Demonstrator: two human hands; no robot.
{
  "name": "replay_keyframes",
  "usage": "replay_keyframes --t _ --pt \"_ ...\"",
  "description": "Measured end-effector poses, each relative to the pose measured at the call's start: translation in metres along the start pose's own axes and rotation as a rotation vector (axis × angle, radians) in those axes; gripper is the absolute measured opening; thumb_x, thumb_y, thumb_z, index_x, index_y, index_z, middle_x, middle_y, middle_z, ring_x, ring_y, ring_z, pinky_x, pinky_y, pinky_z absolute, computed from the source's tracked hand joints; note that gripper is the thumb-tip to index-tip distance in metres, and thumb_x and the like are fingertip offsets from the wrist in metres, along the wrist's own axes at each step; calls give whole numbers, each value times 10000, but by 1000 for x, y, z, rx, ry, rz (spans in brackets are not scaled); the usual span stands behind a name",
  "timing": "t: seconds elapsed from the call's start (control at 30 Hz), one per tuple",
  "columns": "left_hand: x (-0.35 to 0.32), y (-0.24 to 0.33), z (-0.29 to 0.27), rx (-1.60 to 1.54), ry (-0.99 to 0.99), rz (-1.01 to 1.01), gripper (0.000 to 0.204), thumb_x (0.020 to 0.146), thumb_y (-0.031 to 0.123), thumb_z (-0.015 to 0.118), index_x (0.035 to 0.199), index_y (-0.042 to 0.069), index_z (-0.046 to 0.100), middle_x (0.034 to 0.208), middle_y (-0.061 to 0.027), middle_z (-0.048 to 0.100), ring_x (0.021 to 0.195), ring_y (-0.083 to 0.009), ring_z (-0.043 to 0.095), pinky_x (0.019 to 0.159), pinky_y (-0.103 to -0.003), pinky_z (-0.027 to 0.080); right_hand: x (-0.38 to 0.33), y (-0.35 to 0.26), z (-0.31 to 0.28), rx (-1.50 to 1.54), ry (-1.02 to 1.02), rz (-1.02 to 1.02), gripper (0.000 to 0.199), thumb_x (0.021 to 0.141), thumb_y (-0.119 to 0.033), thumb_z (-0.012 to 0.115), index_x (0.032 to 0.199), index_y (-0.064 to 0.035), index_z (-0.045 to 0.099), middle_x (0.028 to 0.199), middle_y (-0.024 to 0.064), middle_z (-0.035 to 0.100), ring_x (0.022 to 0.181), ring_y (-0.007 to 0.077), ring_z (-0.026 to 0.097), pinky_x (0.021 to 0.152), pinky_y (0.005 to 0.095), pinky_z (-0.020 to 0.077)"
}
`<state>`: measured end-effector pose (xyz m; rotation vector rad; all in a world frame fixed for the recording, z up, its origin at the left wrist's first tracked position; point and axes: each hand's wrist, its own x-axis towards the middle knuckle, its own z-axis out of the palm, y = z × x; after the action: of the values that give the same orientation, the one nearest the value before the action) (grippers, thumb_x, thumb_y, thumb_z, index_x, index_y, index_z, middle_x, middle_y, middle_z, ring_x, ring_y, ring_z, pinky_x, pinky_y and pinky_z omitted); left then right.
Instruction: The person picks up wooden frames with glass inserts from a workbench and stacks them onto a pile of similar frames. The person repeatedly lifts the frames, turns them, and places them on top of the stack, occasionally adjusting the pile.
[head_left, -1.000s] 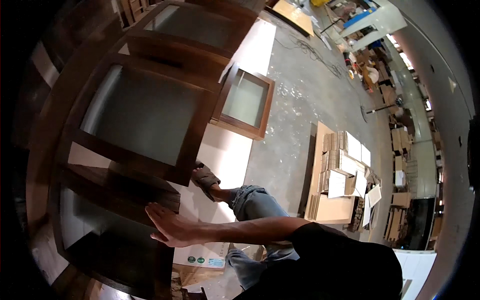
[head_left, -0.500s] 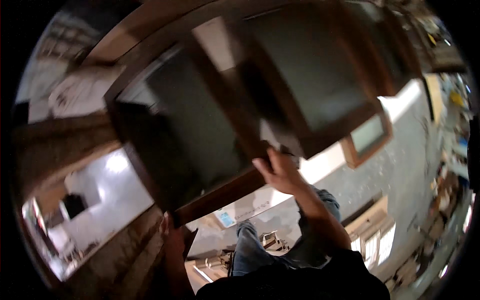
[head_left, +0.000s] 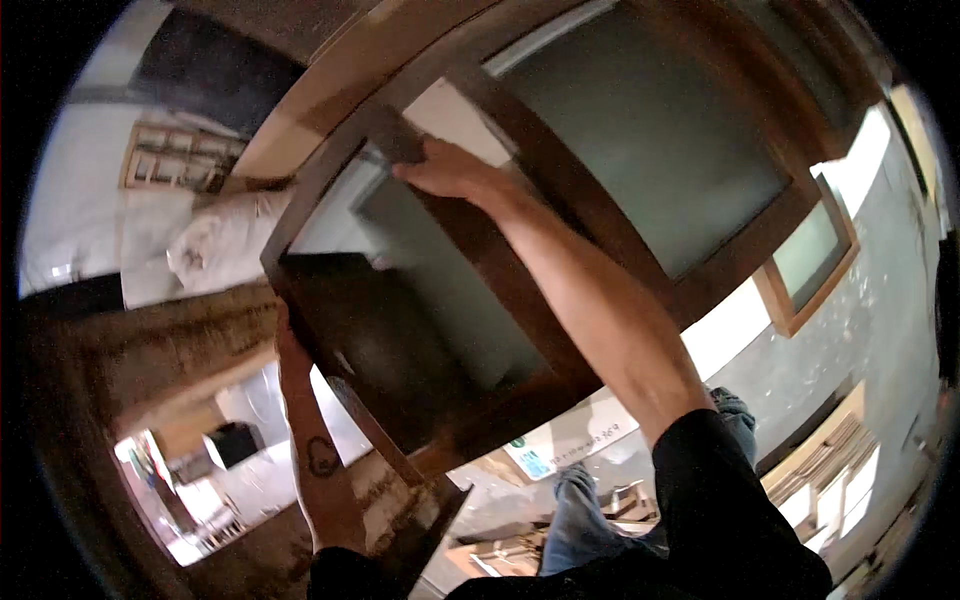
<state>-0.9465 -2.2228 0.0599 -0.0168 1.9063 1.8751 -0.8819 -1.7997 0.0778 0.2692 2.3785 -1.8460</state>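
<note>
A dark brown wooden window sash (head_left: 490, 290) with a dim glass pane fills the middle, tilted in front of me. My left hand (head_left: 285, 318) is at its left edge, closed around the frame, the fingertips mostly hidden. Across the sash reaches my right arm. My right hand (head_left: 445, 168) is closed on the upper part of its right-hand upright, thumb side toward the pane. Close to the right stands a second, similar glazed frame (head_left: 735, 250); a pale strip shows between the two.
A small light-brown glazed frame (head_left: 790, 320) stands at the right. A white board (head_left: 580, 435) with handwriting lies near my feet. Stacked wooden pieces (head_left: 820, 470) rest on the grey floor (head_left: 740, 375). At left is a wall opening (head_left: 205, 440); a wooden grid (head_left: 170, 160) is beyond.
My right hand has moved from the sash's lower right corner to high on its upright. My left hand has moved up from the lower left corner along the left edge.
</note>
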Motion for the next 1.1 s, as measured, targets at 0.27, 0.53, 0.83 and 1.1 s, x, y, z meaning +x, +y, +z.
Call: replay_keyframes --t 0.27,0.53,0.83,1.1 --pt "23 0 15 87 64 -116 636 897 530 488 1340 76 439 1294 -74 493 1132 -261 489 913 -395 445 22 28 -1 -82 8 14 646 880 -458 490 1295 33 429 1286 253 476 1205 361 462 996 406 377" --pt "19 8 18 -6 36 -119 588 893 454 551 1311 51 457 1260 -92 524 1132 -257 486 987 -389 386 3 12 -4 -5 107 -117 644 905 -465 469 1231 91 473 1201 280 529 1151 360 504 961 414 389" --pt "-205 -84 92 217 687 -313 801 883 656 351 1417 62 290 1442 -133 313 1275 -305 364 1024 -463 343 -168 62 13 83 -42 243 1000 796 -792 230 1409 -4 293 1466 226 243 1367 344 234 1098 444 238" --pt "-246 -61 149 53 633 -436 852 847 691 381 1463 139 176 1503 -124 179 1340 -365 252 1060 -545 283 -250 100 22 376 -132 182 906 841 -737 61 1459 -79 -5 1536 74 8 1412 207 24 1158 328 56"
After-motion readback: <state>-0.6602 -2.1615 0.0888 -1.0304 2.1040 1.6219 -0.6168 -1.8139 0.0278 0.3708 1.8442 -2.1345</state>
